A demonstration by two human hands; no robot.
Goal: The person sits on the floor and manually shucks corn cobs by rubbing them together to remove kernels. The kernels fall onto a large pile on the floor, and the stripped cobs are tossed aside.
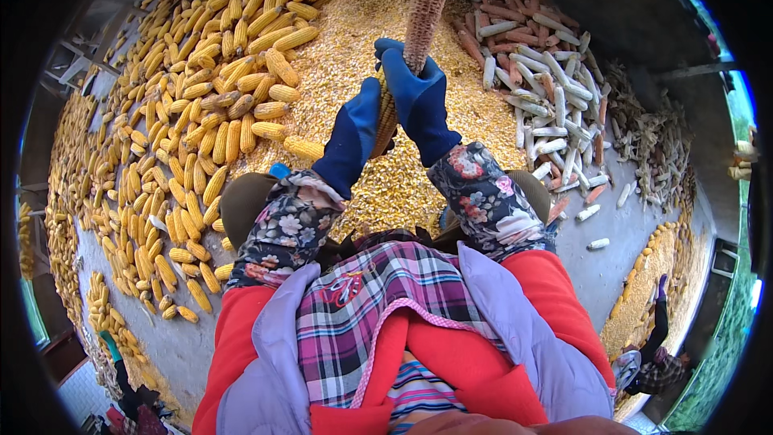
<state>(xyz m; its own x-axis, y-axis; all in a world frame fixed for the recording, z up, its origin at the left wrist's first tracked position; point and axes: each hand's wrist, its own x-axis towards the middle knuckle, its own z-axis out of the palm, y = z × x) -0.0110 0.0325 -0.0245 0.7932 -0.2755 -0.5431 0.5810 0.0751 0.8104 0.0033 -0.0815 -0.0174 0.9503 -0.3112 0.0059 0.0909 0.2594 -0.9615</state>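
Note:
Both my hands wear blue coated work gloves and meet above a heap of loose corn kernels (386,199). My left hand (356,127) grips a corn ear (386,109), whose yellow kernels show between the two gloves. A bare reddish-brown corncob (426,18) sticks up out of my right hand (416,90), which is closed around its lower part. Cob and ear lie close against each other, though the gloves hide where they touch. How much of the ear is stripped cannot be seen.
Unshelled yellow corn ears (199,90) cover the floor to the left. Stripped white and red cobs (561,90) lie in a pile to the right, beside dry husks (652,133). Another person (655,368) is at lower right near more kernels, and one (133,399) at lower left.

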